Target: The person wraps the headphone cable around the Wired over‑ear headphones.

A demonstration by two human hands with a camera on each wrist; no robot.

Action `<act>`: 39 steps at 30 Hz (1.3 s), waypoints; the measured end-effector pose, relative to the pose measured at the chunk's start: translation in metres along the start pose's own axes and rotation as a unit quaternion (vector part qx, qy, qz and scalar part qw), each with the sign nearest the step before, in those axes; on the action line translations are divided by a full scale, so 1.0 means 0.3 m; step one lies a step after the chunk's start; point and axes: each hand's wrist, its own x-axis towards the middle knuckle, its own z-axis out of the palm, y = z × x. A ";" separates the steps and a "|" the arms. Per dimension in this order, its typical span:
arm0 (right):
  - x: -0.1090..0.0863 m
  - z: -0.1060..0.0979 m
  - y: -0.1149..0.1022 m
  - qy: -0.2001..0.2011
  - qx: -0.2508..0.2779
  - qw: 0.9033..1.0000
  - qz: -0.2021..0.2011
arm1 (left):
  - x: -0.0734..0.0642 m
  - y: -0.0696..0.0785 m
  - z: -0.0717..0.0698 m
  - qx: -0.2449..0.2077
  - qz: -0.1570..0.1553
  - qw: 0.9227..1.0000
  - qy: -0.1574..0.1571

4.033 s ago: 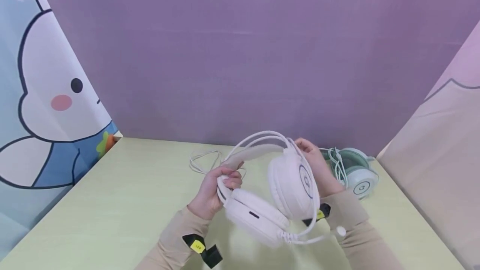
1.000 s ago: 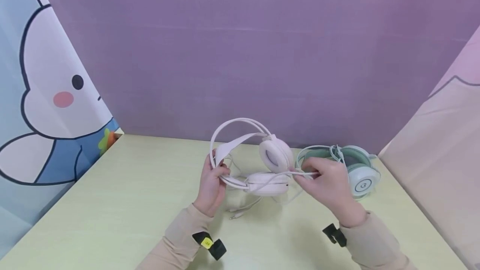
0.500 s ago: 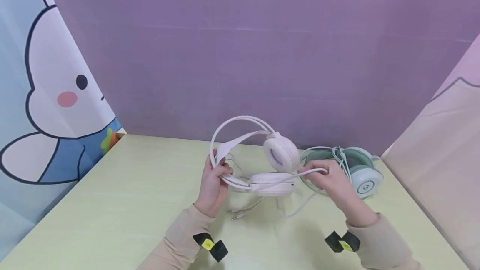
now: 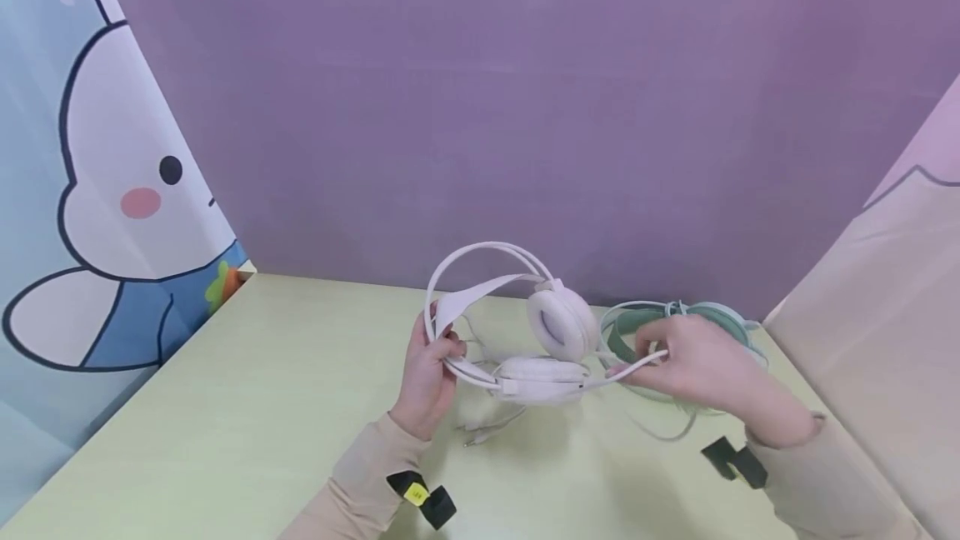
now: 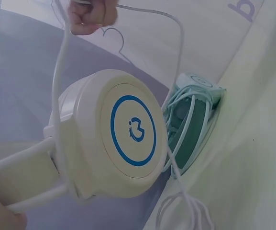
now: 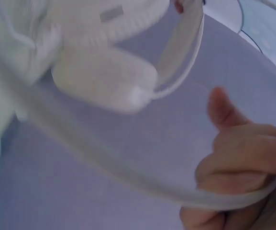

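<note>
A white over-ear headset (image 4: 542, 382) is held above the table, its ear cups to the right. My left hand (image 4: 427, 373) grips its headband at the left side. To the right, my right hand (image 4: 705, 361) holds the headset's white cable (image 4: 628, 369), drawn out from the lower ear cup. The right wrist view shows that cable (image 6: 104, 165) passing between the curled fingers (image 6: 233, 165). A round blue logo marks the outer face of an ear cup (image 5: 133, 132) in the left wrist view. Cable plugs (image 4: 480, 437) hang below the headset.
A green and white headset (image 4: 626, 327) lies at the table's back right, partly hidden by my right hand; its cable (image 5: 190, 98) is bundled around it. The pale table (image 4: 300, 407) meets a purple backdrop behind, with printed cloth at both sides.
Earlier my right hand was behind the headset; it has come round to the cable and moved rightward, pulling it. The headset has turned, while my left hand keeps its grip.
</note>
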 end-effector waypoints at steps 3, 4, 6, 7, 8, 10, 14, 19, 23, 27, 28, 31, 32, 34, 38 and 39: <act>0.001 -0.038 -0.029 0.027 -0.110 0.994 0.008 | -0.004 -0.004 -0.004 0.009 -0.002 1.000 -0.006; 0.002 -0.047 -0.035 0.033 -0.127 0.991 0.006 | -0.006 -0.005 -0.005 0.011 -0.003 1.000 -0.009; 0.002 -0.060 -0.044 0.042 -0.147 0.988 -0.001 | -0.009 -0.005 -0.006 0.014 -0.005 1.000 -0.016; 0.002 -0.065 -0.048 0.040 -0.150 0.988 0.002 | -0.011 -0.004 -0.006 0.015 -0.007 1.000 -0.019; 0.000 -0.067 -0.048 0.040 -0.153 0.988 0.001 | -0.013 -0.004 -0.005 0.015 -0.009 1.000 -0.021; -0.003 -0.067 -0.048 0.030 -0.152 0.988 0.004 | -0.018 0.001 -0.003 0.014 -0.010 1.000 -0.024; -0.006 -0.058 -0.039 -0.010 -0.139 0.990 0.008 | -0.025 0.018 0.000 0.007 -0.004 1.000 -0.022; -0.004 -0.042 -0.016 -0.054 -0.129 0.990 0.016 | -0.027 0.043 0.003 -0.014 0.006 1.000 -0.017; 0.001 -0.034 -0.001 -0.049 -0.141 0.988 0.040 | -0.029 0.057 0.000 -0.040 -0.006 0.999 -0.029; 0.007 -0.030 -0.001 -0.027 -0.159 0.986 0.048 | -0.033 0.066 -0.006 -0.065 -0.034 0.996 -0.056; 0.009 -0.031 -0.001 -0.019 -0.164 0.985 0.043 | -0.034 0.066 -0.004 -0.071 -0.042 0.995 -0.064; 0.013 -0.036 -0.005 0.010 -0.178 0.984 0.014 | -0.037 0.063 -0.002 -0.081 -0.064 0.991 -0.087; 0.014 -0.038 -0.008 0.016 -0.180 0.984 0.005 | -0.038 0.061 -0.002 -0.084 -0.071 0.990 -0.093; 0.018 -0.043 -0.017 0.023 -0.178 0.984 -0.010 | -0.041 0.058 0.000 -0.087 -0.082 0.987 -0.105; 0.034 -0.060 -0.042 0.001 -0.134 0.991 -0.025 | -0.046 0.053 0.000 -0.088 -0.091 0.983 -0.131; 0.040 -0.065 -0.049 -0.008 -0.115 0.993 -0.026 | -0.048 0.053 0.000 -0.087 -0.091 0.983 -0.136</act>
